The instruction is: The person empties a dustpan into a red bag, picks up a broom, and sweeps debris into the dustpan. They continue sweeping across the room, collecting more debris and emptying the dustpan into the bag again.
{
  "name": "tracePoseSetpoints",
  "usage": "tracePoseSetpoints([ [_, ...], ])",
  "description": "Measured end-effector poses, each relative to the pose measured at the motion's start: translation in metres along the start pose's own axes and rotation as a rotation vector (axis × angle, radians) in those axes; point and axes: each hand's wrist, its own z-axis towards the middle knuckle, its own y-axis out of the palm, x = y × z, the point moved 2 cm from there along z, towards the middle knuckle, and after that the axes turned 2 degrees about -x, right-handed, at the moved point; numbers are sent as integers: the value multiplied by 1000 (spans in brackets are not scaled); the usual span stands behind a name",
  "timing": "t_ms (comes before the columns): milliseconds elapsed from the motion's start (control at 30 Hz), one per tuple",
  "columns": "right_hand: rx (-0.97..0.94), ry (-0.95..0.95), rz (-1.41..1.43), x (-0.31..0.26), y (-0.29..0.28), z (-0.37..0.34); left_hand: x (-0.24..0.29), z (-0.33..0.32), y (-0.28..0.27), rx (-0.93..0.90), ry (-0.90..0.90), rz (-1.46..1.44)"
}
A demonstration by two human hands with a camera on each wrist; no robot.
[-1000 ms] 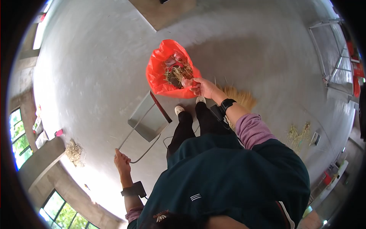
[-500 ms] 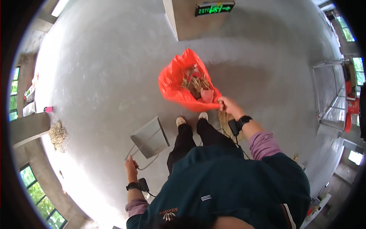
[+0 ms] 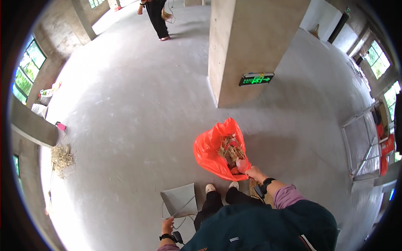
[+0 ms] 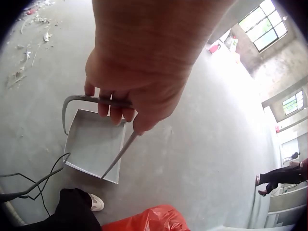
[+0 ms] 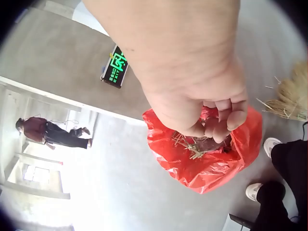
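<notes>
My left hand (image 3: 167, 226) grips the bent metal handle (image 4: 77, 98) of a grey metal dustpan (image 4: 94, 139). The pan's tray (image 3: 179, 196) is close over the floor in front of my feet, and no debris shows in it. Out to the right, my right hand (image 3: 256, 173) pinches the rim of a red plastic bag (image 3: 208, 152). The mouth of the bag gapes open, showing dry straw (image 3: 226, 155) and crumpled pinkish wrappings inside. Straw bristles of a broom (image 5: 288, 96) are beside my right foot.
A concrete pillar (image 3: 234, 46) with a green exit sign (image 3: 256, 79) stands ahead. Another person (image 3: 157, 21) is farther off. At the left a straw heap (image 3: 62, 159) lies by a column, near a pink object (image 3: 61, 126). A metal frame (image 3: 362, 146) stands at the right.
The head view has tilted up, bringing the pillar and another person into sight. The left hand and dustpan have come nearer the feet. Both hands keep their holds.
</notes>
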Motion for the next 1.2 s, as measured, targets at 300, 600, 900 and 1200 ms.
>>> tracePoseSetpoints([
  [300,-18,0,-114,-4,31,14,-35,52,11,-93,308,261],
  [600,-38,82,-68,8,47,22,-32,33,3,-220,498,421],
  [900,-153,77,356,-23,9,-2,4,34,28,-61,720,1254],
  [1200,-418,149,877,-2,-22,14,118,-11,110,-129,401,360],
])
